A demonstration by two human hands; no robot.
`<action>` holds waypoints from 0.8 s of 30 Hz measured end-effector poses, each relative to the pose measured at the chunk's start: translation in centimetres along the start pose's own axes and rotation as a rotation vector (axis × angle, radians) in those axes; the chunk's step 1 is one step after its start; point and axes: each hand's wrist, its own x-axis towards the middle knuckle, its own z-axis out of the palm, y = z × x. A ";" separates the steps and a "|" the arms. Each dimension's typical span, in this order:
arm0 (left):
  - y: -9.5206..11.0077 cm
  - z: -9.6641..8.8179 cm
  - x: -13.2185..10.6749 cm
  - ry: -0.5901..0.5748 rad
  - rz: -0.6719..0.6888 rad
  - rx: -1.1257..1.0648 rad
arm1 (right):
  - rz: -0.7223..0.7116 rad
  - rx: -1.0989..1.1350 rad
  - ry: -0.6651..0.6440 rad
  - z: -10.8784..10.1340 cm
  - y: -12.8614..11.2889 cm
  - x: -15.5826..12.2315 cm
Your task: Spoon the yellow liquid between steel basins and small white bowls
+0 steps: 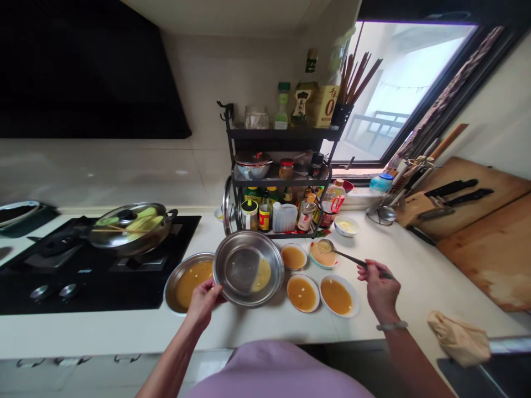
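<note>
Black rack (286, 134) behind bowls (355, 298); left hand (203, 303) gripping basin (238, 271) (overlapping second basin (171, 290)), right hand (380, 288) clutching spoon (348, 257).

A black glass-topped stove (112, 293) sits in the white surface (124, 334) on the left, bearing a shiny steel wok (143, 246) under a clear lid with a black knob (126, 216). Against the wall stands a three-tiered black metal rack (282, 134); its top carries a green-capped clear shaker (282, 108), a tall glass bottle (304, 104) and brown sticks (360, 80) beside the window (410, 88). At right, black-handled knives (456, 190) fill a pale wooden block (417, 202) before leaning brown wooden boards (489, 237). A crumpled tan cloth (458, 337) lies nearer the front.
</note>
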 end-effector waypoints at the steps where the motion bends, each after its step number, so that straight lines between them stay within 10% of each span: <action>1: 0.1 0.0 0.0 -0.001 0.003 0.008 | -0.032 -0.045 -0.018 -0.2 0.3 -0.1; 12: 0.9 0.3 -0.3 0.014 -0.004 0.032 | -0.447 -0.307 -0.358 -2.4 -0.1 -1.9; 20: 0.5 0.0 0.0 -0.009 -0.013 0.044 | -0.112 -0.035 -0.047 -0.8 -1.7 -3.1; 24: 0.6 0.2 -0.2 -0.035 -0.020 0.046 | 0.076 0.217 -0.127 0.8 -3.3 -4.7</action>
